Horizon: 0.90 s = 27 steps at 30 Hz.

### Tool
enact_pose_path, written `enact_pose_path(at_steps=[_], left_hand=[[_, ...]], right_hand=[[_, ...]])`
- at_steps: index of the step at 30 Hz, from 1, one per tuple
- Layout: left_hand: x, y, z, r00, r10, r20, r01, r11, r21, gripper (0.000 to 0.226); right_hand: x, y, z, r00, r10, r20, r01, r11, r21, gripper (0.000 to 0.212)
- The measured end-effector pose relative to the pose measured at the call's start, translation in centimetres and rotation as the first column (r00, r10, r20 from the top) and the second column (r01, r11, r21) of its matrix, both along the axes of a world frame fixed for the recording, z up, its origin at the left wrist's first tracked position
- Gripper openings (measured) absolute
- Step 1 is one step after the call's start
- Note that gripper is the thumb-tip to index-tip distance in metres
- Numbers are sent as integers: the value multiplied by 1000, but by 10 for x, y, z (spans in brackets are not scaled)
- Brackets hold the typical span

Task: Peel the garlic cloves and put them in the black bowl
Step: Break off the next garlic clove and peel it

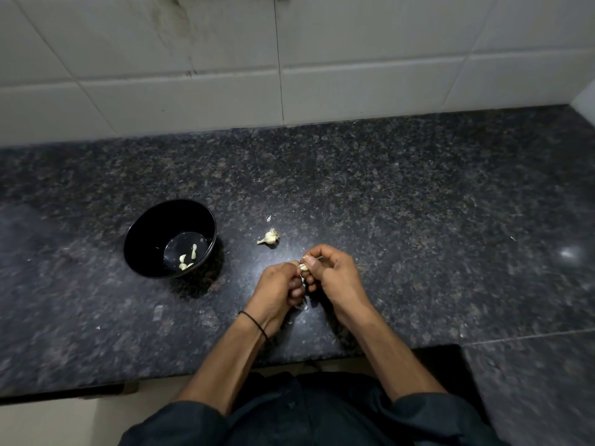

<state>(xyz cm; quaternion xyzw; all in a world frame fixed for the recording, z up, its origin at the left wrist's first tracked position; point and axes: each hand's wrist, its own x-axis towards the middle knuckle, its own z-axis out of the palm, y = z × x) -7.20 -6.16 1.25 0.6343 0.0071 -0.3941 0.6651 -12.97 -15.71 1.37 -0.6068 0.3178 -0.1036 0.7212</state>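
Note:
A black bowl (pixel 141 235) stands on the dark granite counter at the left, with a few peeled pale cloves (pixel 186 259) lying in its bottom. Both hands meet just right of it, above the counter. My left hand (pixel 279 289) and my right hand (pixel 335 273) pinch one small garlic clove (pixel 303 267) between their fingertips; most of it is hidden by the fingers. A piece of garlic bulb (pixel 269 237) with its stem lies on the counter just beyond the hands.
Small scraps of garlic skin (pixel 269 217) lie scattered on the granite counter (pixel 402 220), some under the wrists. A white tiled wall (pixel 289 59) rises behind. The counter's front edge runs just below my forearms.

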Motion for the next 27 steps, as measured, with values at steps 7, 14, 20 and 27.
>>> enact_pose_path(at_steps=[7,14,20,27], left_hand=[[14,5,-18,892,-135,431,-25,938,346,37],[17,2,-10,790,-203,578,-91,894,438,26],[21,1,-13,773,-220,596,-78,898,433,10],[18,3,-13,702,-269,659,-76,892,445,9]], right_hand=[[-2,-3,0,1000,5,-9,-5,999,41,12],[-3,-6,-4,999,12,-47,-12,1000,-17,15],[-3,-8,-11,998,-30,-60,30,1000,6,16],[-2,-9,-19,991,-107,-86,107,994,1,15]])
